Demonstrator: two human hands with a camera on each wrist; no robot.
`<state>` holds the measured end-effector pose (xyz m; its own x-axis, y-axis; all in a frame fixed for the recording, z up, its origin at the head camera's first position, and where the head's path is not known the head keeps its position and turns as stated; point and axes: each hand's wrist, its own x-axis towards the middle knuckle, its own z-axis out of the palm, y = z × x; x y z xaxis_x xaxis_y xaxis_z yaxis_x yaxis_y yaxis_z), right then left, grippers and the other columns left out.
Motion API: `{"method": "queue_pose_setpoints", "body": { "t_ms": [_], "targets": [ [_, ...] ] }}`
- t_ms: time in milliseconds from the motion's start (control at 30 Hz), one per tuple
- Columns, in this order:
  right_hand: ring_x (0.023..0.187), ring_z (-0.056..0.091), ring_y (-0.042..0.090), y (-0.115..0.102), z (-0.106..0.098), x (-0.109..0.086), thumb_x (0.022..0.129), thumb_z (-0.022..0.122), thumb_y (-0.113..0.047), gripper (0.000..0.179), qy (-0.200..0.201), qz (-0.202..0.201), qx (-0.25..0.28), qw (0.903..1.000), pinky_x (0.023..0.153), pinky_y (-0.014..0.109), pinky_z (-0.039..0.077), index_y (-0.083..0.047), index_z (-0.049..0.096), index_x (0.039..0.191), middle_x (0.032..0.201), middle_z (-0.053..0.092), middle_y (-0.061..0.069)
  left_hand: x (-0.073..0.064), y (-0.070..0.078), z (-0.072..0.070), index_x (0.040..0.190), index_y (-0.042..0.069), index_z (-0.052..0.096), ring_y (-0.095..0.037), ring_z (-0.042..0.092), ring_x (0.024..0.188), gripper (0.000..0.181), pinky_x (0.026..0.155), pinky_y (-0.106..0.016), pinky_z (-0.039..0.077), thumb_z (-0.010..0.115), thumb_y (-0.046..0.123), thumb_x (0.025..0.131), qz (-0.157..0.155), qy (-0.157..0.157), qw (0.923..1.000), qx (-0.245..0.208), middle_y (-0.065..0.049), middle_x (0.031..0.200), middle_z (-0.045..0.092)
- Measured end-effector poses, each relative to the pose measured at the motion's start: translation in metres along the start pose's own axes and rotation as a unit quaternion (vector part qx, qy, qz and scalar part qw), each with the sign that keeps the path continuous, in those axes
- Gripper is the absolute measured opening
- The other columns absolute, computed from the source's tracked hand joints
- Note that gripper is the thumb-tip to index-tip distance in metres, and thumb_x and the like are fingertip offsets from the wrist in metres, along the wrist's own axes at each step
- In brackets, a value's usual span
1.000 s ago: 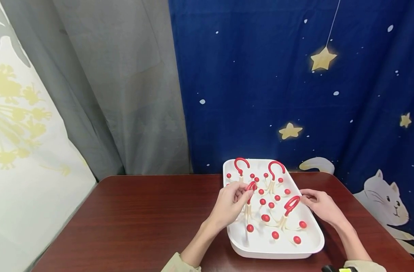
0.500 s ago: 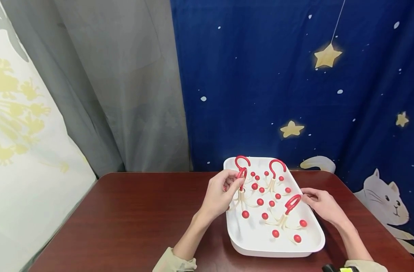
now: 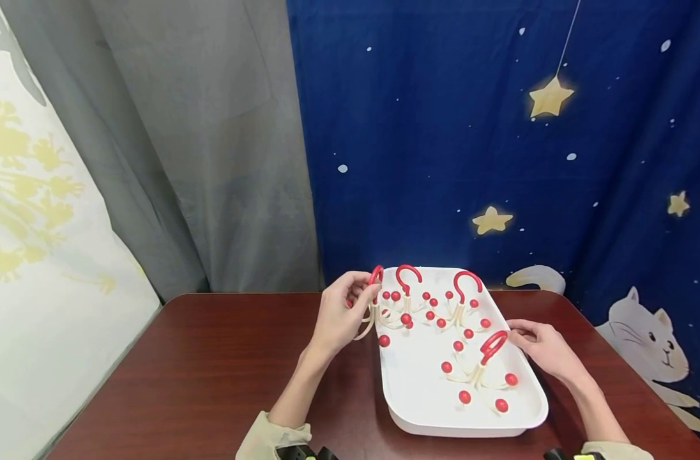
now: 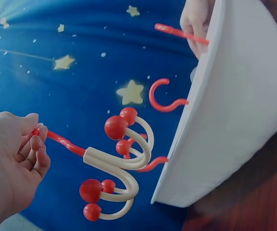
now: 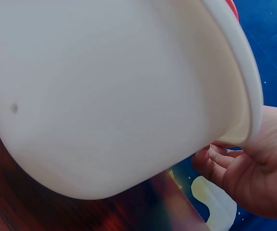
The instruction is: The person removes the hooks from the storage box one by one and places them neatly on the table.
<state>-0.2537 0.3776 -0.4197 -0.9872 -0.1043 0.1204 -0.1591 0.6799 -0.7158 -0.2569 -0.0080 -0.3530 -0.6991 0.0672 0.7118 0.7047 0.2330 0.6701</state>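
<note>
In the head view my left hand (image 3: 338, 313) pinches the red hook of a multi-prong hook hanger (image 3: 375, 313) at the white tray's left rim. In the left wrist view this hanger (image 4: 102, 158) hangs in the air beside the tray (image 4: 234, 101); its cream prongs curve up to red balls. My left thumb and fingers (image 4: 25, 161) grip the hook end. On the right, my right hand (image 3: 542, 348) holds the tray's (image 3: 419, 390) right rim. The right wrist view shows its curled fingers (image 5: 215, 166) under the rim; the thumb's place is unclear.
Similar hangers stand in the tray: one back left (image 3: 408, 279), one back right (image 3: 468, 279), one front right (image 3: 478, 374). The tray rests on a dark wooden table (image 3: 241, 370). Behind the table hang a grey curtain (image 3: 223, 160) and a blue starry curtain (image 3: 413, 128).
My left hand has carried the hanger left and toward the back, from inside the tray to its left rim. The right hand stays at the right rim.
</note>
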Motion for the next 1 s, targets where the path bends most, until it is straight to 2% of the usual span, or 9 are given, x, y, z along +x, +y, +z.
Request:
{"method": "queue_pose_setpoints", "body": {
  "t_ms": [267, 433, 733, 1000],
  "targets": [
    [0.091, 0.071, 0.027, 0.0, -0.001, 0.0, 0.104, 0.058, -0.018, 0.044, -0.001, 0.002, 0.005, 1.0, 0.073, 0.026, 0.058, 0.016, 0.054, 0.131, 0.112, 0.069, 0.026, 0.001, -0.017, -0.018, 0.1, 0.001, 0.071, -0.014, 0.058, 0.066, 0.01, 0.058, -0.024, 0.049, 0.074, 0.005, 0.092, -0.006, 0.018, 0.9992, 0.036, -0.005, 0.078, 0.067],
    [0.092, 0.071, 0.028, 0.001, 0.0, 0.0, 0.104, 0.058, -0.019, 0.045, -0.003, 0.007, 0.008, 0.9999, 0.073, 0.025, 0.057, 0.016, 0.053, 0.132, 0.112, 0.069, 0.026, -0.002, -0.03, -0.025, 0.1, 0.001, 0.07, -0.014, 0.058, 0.065, 0.011, 0.058, -0.021, 0.048, 0.075, 0.004, 0.091, -0.026, 0.028, 0.998, 0.05, -0.006, 0.078, 0.068],
    [0.091, 0.071, 0.027, -0.001, 0.001, 0.0, 0.104, 0.058, -0.02, 0.045, -0.001, 0.008, 0.012, 0.9999, 0.073, 0.026, 0.058, 0.015, 0.053, 0.132, 0.112, 0.069, 0.026, -0.005, -0.06, -0.03, 0.098, -0.001, 0.07, -0.015, 0.061, 0.066, 0.009, 0.059, -0.019, 0.049, 0.073, 0.003, 0.091, -0.048, 0.041, 0.9962, 0.061, -0.008, 0.081, 0.071],
    [0.091, 0.071, 0.028, 0.0, 0.001, -0.001, 0.104, 0.058, -0.019, 0.045, -0.001, 0.007, 0.017, 0.9998, 0.073, 0.026, 0.058, 0.015, 0.053, 0.132, 0.112, 0.069, 0.026, -0.004, -0.084, -0.033, 0.098, -0.002, 0.07, -0.016, 0.063, 0.067, 0.01, 0.06, -0.019, 0.05, 0.075, 0.004, 0.091, -0.085, 0.043, 0.9924, 0.078, -0.009, 0.081, 0.072]
  ]
}}
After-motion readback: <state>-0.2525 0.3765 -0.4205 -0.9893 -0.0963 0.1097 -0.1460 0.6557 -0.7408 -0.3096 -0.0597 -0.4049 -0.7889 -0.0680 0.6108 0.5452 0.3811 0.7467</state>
